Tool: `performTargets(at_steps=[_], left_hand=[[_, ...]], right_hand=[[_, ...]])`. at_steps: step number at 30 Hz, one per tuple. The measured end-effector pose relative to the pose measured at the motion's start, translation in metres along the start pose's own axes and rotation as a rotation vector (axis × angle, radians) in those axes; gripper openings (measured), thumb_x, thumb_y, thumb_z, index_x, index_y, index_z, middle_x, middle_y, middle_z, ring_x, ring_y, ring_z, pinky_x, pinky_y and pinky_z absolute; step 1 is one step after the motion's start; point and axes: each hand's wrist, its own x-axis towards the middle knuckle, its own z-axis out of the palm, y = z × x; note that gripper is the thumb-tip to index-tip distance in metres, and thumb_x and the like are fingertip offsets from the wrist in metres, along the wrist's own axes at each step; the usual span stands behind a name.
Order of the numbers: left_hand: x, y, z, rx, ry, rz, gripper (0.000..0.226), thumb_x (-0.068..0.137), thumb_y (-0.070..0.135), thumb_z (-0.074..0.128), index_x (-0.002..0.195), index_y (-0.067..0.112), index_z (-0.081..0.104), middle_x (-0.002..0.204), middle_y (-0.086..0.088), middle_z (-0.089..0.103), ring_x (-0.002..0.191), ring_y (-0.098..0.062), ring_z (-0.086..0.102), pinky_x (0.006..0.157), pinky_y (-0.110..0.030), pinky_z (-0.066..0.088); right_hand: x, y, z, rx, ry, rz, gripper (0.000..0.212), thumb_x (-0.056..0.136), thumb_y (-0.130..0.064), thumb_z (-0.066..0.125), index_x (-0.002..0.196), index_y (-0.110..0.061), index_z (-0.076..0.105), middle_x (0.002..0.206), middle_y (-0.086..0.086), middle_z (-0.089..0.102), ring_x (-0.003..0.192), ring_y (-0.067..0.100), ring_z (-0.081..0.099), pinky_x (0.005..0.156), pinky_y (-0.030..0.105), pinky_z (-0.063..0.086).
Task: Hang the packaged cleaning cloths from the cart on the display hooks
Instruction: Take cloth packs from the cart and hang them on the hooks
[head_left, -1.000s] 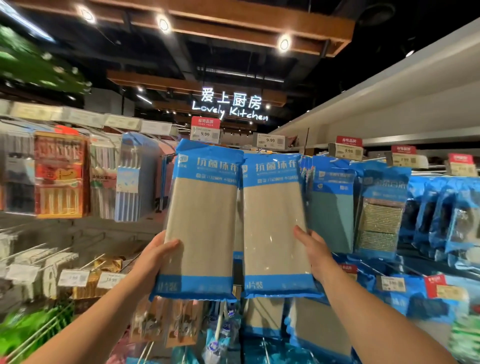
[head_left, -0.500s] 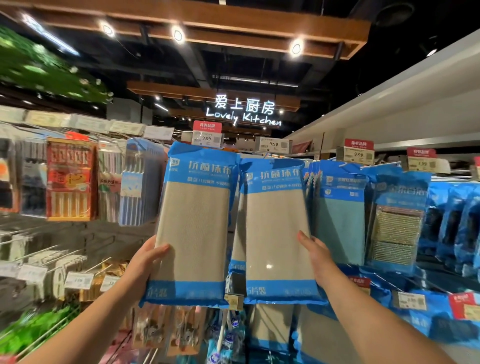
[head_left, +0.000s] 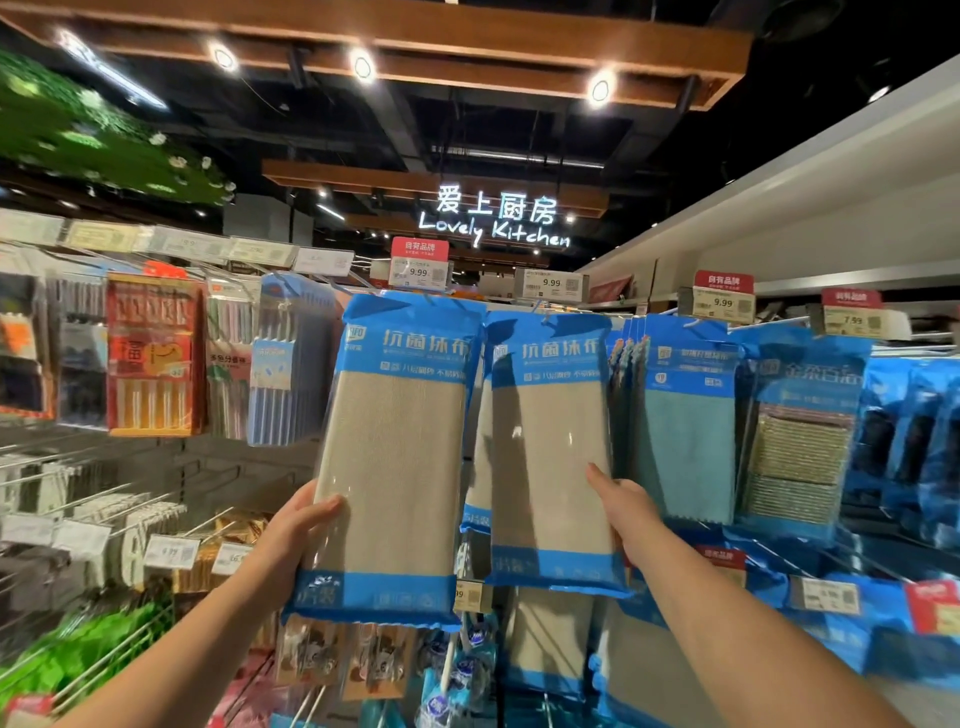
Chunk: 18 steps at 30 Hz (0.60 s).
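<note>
Two raised cloth packs (head_left: 395, 457) (head_left: 553, 457) screen the hooks behind; price tags (head_left: 418, 270) crowd the space above. Teal cloth packs (head_left: 685, 431) close the right side. Open rack (head_left: 244, 467) lies between left pack and chopstick packs (head_left: 288, 364).

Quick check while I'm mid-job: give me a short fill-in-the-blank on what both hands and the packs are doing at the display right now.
1. Each hand holds one pack of grey cloths with a ____ header band.
2. The left hand grips the left pack near its ____ end.
3. The right hand holds the right pack, which is next to a hanging pack of ____ cloth.
4. The price tag above the left pack reads ____.

Missing words: blue; lower; teal; 9.99
</note>
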Motion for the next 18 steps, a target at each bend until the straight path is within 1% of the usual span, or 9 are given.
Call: performTargets(at_steps=[2,4,5,7,10,11,13,15,18], left_hand=[[-0.001,0.001,0.008,0.019,-0.021,-0.008,0.097,0.043,0.061,0.082,0.122,0.013,0.053,0.113,-0.017,0.063,0.091,-0.032,0.064,0.071,-0.041,0.053],[-0.002,0.003,0.02,0.007,-0.048,-0.01,0.099,0.037,0.06,0.084,0.118,0.012,0.055,0.103,-0.014,0.068,0.083,-0.028,0.066,0.067,-0.039,0.054],[-0.001,0.003,0.026,-0.005,-0.057,-0.016,0.098,0.035,0.06,0.085,0.116,0.012,0.056,0.098,-0.012,0.069,0.079,-0.027,0.067,0.065,-0.038,0.055],[0.004,0.0,0.038,-0.037,-0.089,-0.03,0.096,0.037,0.057,0.086,0.117,0.012,0.056,0.098,-0.013,0.07,0.079,-0.027,0.067,0.066,-0.039,0.055],[0.012,-0.008,0.059,-0.089,-0.147,-0.072,0.093,0.045,0.052,0.086,0.122,0.01,0.055,0.106,-0.019,0.067,0.086,-0.032,0.065,0.074,-0.045,0.053],[0.014,-0.011,0.067,-0.102,-0.166,-0.081,0.091,0.046,0.051,0.086,0.121,0.01,0.056,0.106,-0.019,0.067,0.086,-0.033,0.064,0.076,-0.045,0.052],[0.018,-0.017,0.082,-0.106,-0.205,-0.1,0.08,0.054,0.045,0.083,0.122,0.012,0.057,0.109,-0.021,0.067,0.089,-0.034,0.064,0.078,-0.047,0.052],[0.022,-0.021,0.095,-0.126,-0.229,-0.108,0.067,0.065,0.038,0.075,0.124,0.012,0.056,0.112,-0.021,0.066,0.092,-0.034,0.064,0.079,-0.047,0.052],[0.03,-0.021,0.109,-0.118,-0.253,-0.117,0.064,0.064,0.038,0.076,0.121,0.015,0.057,0.112,-0.019,0.067,0.092,-0.032,0.064,0.08,-0.046,0.052]], right_hand=[[-0.002,0.004,-0.001,-0.088,0.018,0.003,0.069,0.081,-0.06,0.062,0.122,-0.004,0.053,0.115,0.009,0.06,0.108,0.029,0.057,0.091,0.037,0.045],[-0.008,0.004,-0.002,-0.14,0.011,-0.001,0.063,0.081,-0.064,0.059,0.112,-0.01,0.051,0.1,0.009,0.056,0.1,0.027,0.053,0.084,0.036,0.04],[-0.011,0.004,-0.001,-0.143,0.019,-0.011,0.062,0.082,-0.064,0.058,0.114,-0.011,0.054,0.099,0.012,0.056,0.098,0.028,0.054,0.083,0.036,0.04],[-0.023,-0.003,0.005,-0.055,-0.035,0.0,0.065,0.088,-0.058,0.055,0.126,-0.005,0.054,0.113,0.014,0.059,0.107,0.031,0.055,0.095,0.041,0.041],[-0.044,-0.01,0.02,0.13,-0.31,0.055,0.066,0.087,-0.061,0.054,0.133,-0.014,0.05,0.125,0.003,0.057,0.122,0.029,0.053,0.111,0.049,0.033],[-0.047,-0.01,0.024,0.15,-0.384,0.035,0.065,0.086,-0.06,0.056,0.131,-0.014,0.052,0.126,0.004,0.06,0.119,0.029,0.056,0.11,0.05,0.036],[-0.051,-0.014,0.032,0.202,-0.414,-0.007,0.05,0.089,-0.048,0.06,0.124,-0.012,0.054,0.119,0.007,0.067,0.106,0.025,0.065,0.101,0.049,0.046],[-0.052,-0.018,0.034,0.195,-0.32,-0.057,0.036,0.091,-0.036,0.063,0.116,-0.012,0.053,0.111,0.008,0.069,0.099,0.024,0.067,0.092,0.047,0.053],[-0.042,-0.019,0.025,0.151,-0.222,-0.116,0.04,0.092,-0.033,0.063,0.122,-0.01,0.05,0.111,0.007,0.066,0.094,0.019,0.066,0.072,0.035,0.057]])
